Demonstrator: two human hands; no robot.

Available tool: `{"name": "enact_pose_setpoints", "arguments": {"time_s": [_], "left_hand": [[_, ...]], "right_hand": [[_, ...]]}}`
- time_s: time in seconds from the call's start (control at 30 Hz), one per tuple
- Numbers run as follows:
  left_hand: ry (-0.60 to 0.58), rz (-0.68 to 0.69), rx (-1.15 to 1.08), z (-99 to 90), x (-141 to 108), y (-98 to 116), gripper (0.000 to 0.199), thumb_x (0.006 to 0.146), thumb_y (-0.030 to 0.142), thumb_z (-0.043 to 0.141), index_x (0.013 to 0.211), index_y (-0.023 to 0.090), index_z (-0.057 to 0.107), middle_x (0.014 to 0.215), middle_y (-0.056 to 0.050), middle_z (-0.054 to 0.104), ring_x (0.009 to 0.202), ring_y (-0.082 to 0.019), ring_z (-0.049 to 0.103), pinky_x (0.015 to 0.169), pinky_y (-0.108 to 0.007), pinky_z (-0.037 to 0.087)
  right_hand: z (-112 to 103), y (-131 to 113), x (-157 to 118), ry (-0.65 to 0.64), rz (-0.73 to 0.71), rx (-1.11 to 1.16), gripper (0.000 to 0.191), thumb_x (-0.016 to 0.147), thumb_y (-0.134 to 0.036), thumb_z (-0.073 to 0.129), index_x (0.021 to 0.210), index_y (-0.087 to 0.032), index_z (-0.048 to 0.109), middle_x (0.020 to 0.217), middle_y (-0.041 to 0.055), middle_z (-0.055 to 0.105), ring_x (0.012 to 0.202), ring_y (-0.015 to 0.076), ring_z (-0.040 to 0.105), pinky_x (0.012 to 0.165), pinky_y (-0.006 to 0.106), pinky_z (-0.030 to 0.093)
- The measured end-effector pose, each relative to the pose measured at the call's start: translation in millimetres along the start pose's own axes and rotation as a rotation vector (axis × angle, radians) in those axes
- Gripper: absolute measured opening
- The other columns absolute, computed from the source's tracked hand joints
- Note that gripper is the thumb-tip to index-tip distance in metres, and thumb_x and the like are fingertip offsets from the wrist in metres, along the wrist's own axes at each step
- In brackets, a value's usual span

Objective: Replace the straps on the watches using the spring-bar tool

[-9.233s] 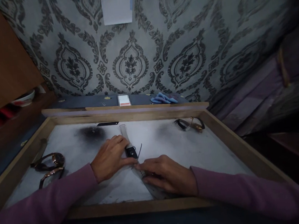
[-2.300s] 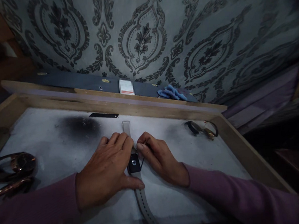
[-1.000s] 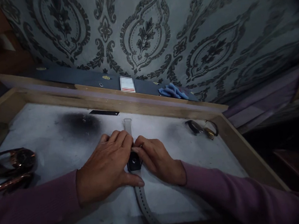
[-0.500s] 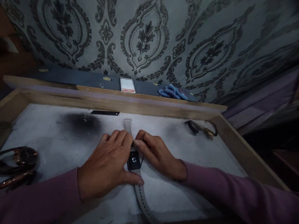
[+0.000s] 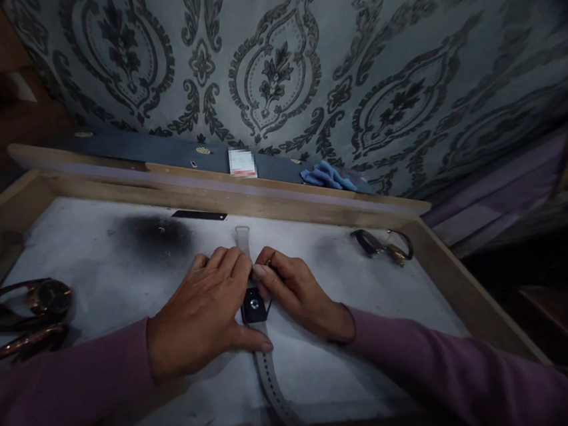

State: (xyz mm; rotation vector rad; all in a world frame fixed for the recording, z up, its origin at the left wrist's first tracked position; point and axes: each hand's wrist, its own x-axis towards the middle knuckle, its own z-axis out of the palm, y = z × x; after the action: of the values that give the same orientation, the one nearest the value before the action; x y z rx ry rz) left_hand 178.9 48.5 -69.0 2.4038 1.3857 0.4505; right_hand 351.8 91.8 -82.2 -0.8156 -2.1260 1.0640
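Note:
A smartwatch (image 5: 253, 305) lies back side up on the white tray, its round sensor showing and its grey strap running away from and toward me. My left hand (image 5: 200, 311) grips it from the left, thumb on the near strap (image 5: 275, 388) and fingers by the far strap (image 5: 242, 238). From the right, my right hand (image 5: 296, 289) is closed in a pinch at the joint of case and far strap. A thin dark tool (image 5: 269, 305) shows in part below its fingers; its tip is hidden.
The tray has a raised wooden rim (image 5: 125, 181). Inside lie a dark wristwatch (image 5: 51, 299) at left, a black blade (image 5: 200, 215) at the back and another watch (image 5: 370, 241) at right. A blue cloth (image 5: 328, 175) and a small white box (image 5: 242, 162) sit beyond the rim.
Almost nothing differs; both hands keep their places on the smartwatch. The right thumb and fingertips have shifted very slightly.

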Motion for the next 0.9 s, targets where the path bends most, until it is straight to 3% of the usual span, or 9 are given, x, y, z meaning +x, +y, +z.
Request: {"name": "enact_pose_setpoints", "arguments": {"time_s": [0.9], "left_hand": [[-0.025,0.002,0.017,-0.7,1.5,-0.7,0.064,0.063,0.061,0.078,0.099,0.017,0.049,0.101,-0.006,0.056,0.095,-0.027,0.051,0.077,-0.039,0.04]], "right_hand": [[1.0,1.6,-0.7,0.004,-0.068,-0.06,0.019,0.099,-0.026,0.043,0.081,-0.019,0.049,0.062,-0.0042,0.051,0.053,0.0087,0.049,0.053,0.02,0.042]]}}
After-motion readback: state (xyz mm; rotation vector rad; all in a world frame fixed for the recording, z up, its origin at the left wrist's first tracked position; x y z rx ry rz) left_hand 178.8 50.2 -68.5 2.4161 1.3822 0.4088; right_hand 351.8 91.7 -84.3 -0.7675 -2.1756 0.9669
